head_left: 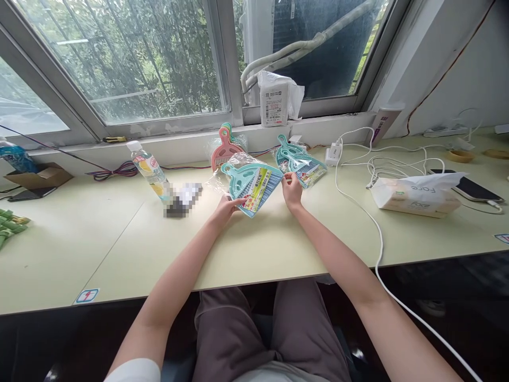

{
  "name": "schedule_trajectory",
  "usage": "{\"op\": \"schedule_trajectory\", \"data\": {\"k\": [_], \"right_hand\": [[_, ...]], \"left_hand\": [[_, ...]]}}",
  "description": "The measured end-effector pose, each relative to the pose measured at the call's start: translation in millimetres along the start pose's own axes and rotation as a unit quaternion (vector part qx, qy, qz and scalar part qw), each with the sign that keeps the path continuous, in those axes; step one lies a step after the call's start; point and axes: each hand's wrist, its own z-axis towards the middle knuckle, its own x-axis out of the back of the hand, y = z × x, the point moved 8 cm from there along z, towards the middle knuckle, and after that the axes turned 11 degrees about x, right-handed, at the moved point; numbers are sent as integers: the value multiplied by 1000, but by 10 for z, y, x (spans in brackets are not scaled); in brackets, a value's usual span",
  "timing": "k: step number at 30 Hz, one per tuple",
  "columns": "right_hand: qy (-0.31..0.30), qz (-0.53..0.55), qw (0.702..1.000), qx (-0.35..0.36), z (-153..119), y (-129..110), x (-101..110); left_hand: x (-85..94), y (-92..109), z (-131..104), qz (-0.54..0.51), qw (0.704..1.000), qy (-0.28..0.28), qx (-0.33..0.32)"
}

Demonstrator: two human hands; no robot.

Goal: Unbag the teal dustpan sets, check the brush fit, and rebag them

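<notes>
A teal mini dustpan and brush set (242, 180) in a clear plastic wrapper, with a yellow label, is held tilted above the table. My left hand (226, 209) is closed on its lower left edge, thumb across the front. At its right corner, the fingers of my right hand (292, 190) pinch the set. Just behind my right hand lies another wrapped teal dustpan set (304, 168). A pink dustpan (226, 151) leans on the sill, with green and other pieces behind it.
Left of my hands stands a tilted drink bottle (149, 170) near a blurred patch. A tissue pack (415, 196), a phone (477, 187) and white cables (358, 204) occupy the right. A white paper package (274, 103) rests on the sill. The table's front edge (254, 283) is above my lap.
</notes>
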Motion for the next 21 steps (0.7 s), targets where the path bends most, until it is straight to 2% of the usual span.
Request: {"op": "schedule_trajectory", "data": {"k": [2,3,7,9,13,19,21], "right_hand": [[13,59,998,-14,-14,5,-21],[1,92,996,-18,-27,-6,-68],[-93,194,976,-35,-146,-113,-315],[-110,237,963,-72,-227,-143,-385],[-126,328,926,-141,-369,-237,-479],[-143,461,854,-196,-542,-442,-597],[-154,477,839,-212,-584,-453,-630]], "left_hand": [[43,26,7,-4,1000,14,-17],[63,38,9,-4,999,23,-23],[118,71,11,5,998,53,-37],[131,86,9,8,997,65,-44],[132,89,15,13,996,71,-47],[128,93,16,23,996,66,-46],[122,91,15,27,997,63,-45]]}}
